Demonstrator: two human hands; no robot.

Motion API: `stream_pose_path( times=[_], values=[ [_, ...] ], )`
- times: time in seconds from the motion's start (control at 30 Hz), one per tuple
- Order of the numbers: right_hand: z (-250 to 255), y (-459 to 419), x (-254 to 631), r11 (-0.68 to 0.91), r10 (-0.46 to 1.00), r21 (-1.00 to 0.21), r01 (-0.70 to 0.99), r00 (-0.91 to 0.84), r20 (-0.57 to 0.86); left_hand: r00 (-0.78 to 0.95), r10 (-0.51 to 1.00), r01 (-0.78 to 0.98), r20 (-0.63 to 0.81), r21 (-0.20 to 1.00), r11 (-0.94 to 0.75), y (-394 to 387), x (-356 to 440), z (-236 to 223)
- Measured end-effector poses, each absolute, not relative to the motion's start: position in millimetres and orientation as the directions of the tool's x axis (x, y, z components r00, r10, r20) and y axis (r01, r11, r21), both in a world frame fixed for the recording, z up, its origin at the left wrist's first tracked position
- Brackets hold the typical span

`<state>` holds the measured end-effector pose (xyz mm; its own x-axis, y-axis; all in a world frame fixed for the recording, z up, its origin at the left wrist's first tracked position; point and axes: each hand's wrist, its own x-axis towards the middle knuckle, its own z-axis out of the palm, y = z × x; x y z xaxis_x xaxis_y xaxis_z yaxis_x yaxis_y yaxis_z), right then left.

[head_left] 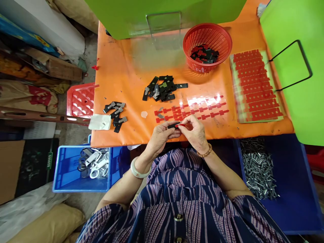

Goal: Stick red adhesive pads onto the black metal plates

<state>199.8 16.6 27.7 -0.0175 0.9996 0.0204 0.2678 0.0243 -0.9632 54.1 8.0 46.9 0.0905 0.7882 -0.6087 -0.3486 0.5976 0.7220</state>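
Head view, from the left: a blue crate (68, 184) of grey and white parts sits below the table's left end, its contents too jumbled for me to count. On the orange surface (118, 67), a white pad (100, 122) lies just beside a small pile of black strips (116, 118), most with metal tabs. Farther in is a bigger heap (164, 88), its lower pieces buried.

At the near edge, the left hand (160, 136) has its grip pinched on a black strip (173, 126). The strip's long axis runs mostly side to side, tilted slightly, one end pointing at the other hand; fingers cover both ends, so I can't see its full length. The right hand (196, 133) has its grip on a small red piece (181, 125) at the strip's right end; whether the two touch I can't tell.

Rows of red cutouts (202, 109) lie just beyond, some lost in glare. Behind them stands a red basket (224, 45) holding black and red pieces. Farther right are sheets of red strips (255, 81); below, a blue bin (288, 182) of metal pins (258, 172), partly hidden by the surface.
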Motion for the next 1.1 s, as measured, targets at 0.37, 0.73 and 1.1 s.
stream_pose_path(
  times=[0.37, 0.73, 1.1],
  values=[
    [23, 16, 198, 0.029, 0.999, -0.968, 0.251, -0.025, 0.023, 0.098, 0.792, -0.353, -0.602, 0.723, 0.593, 9, 54, 49],
    [27, 18, 195, 0.056, 0.998, -0.96, 0.275, -0.015, 0.054, 0.051, 0.822, -0.309, -0.567, 0.773, 0.553, 8, 57, 48],
    [29, 13, 192, 0.011, 1.0, -0.972, 0.237, -0.023, 0.006, -0.185, 0.939, 0.018, -0.29, 0.954, 0.299, 2, 63, 33]
  ],
)
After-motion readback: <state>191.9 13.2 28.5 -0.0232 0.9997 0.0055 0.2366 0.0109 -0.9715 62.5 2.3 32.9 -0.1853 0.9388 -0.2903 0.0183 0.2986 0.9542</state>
